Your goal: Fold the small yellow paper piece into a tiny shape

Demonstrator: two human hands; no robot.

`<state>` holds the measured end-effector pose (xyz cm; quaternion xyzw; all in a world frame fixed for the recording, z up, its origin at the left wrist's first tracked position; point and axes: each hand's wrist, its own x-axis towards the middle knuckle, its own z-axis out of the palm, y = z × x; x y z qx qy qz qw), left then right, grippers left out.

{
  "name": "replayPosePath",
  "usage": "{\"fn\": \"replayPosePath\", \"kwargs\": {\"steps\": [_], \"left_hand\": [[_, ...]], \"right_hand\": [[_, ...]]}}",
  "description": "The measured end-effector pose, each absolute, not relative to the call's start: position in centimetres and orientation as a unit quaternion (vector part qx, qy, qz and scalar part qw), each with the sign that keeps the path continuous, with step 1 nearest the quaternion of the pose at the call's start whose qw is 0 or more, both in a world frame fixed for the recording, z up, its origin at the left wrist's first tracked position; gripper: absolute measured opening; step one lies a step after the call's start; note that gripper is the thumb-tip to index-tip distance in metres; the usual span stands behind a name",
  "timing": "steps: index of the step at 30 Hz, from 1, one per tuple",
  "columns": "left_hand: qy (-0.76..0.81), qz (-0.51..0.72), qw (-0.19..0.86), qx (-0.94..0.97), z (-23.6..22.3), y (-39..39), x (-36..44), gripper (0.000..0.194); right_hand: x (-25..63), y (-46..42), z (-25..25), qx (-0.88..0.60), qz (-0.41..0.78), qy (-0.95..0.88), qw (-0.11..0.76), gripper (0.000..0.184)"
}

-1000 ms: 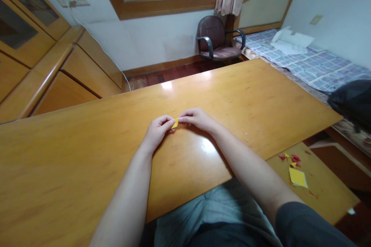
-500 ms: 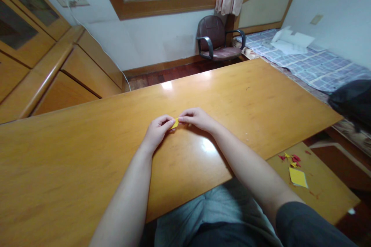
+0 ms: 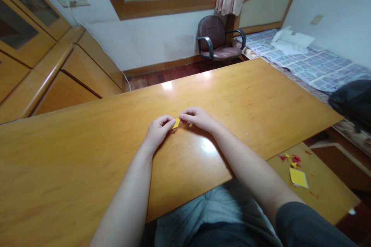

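A small folded piece of yellow paper (image 3: 176,124) is held just above the wooden table (image 3: 188,170), near its middle. My left hand (image 3: 159,130) pinches its left side between thumb and fingers, hiding part of it. From the right, my right hand (image 3: 197,119) has thumb and forefinger closed on the paper's upper right corner. The finer folds are too small to make out.
On a lower surface at right lie a stack of yellow paper squares (image 3: 298,177) and several small red and yellow folded paper pieces (image 3: 295,159). Beyond the table stand a brown armchair (image 3: 216,40), a bed (image 3: 319,61) and wooden cabinets (image 3: 78,71).
My right fingertips have shifted very slightly right and up along the paper, so a bit more of its yellow face shows. My left hand stays in place.
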<state>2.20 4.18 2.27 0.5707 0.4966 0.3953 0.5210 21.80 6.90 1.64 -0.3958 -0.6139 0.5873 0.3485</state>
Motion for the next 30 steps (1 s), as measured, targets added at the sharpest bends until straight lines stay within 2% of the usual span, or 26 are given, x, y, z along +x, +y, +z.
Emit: {"fn": "replayPosePath", "kwargs": {"steps": [8, 13, 18, 23, 30], "left_hand": [[0.51, 0.406, 0.494, 0.575, 1.8, 4.4, 1.9, 0.029], [0.51, 0.405, 0.479, 0.589, 1.1, 4.5, 1.6, 0.03], [0.493, 0.465, 0.434, 0.594, 1.1, 4.3, 1.7, 0.035], [0.461, 0.447, 0.277, 0.715, 1.6, 4.0, 1.9, 0.016], [0.428, 0.412, 0.261, 0.761, 1.2, 4.2, 1.9, 0.013]], "right_hand": [[21.7, 7.0, 1.8, -0.403, 0.61, -0.598, 0.329, 0.031], [21.8, 6.8, 2.2, -0.394, 0.605, -0.62, 0.308, 0.025], [21.7, 7.0, 2.3, -0.407, 0.603, -0.609, 0.317, 0.024], [21.6, 7.1, 2.3, -0.417, 0.602, -0.597, 0.328, 0.022], [21.7, 7.2, 2.0, -0.411, 0.603, -0.599, 0.331, 0.021]]}}
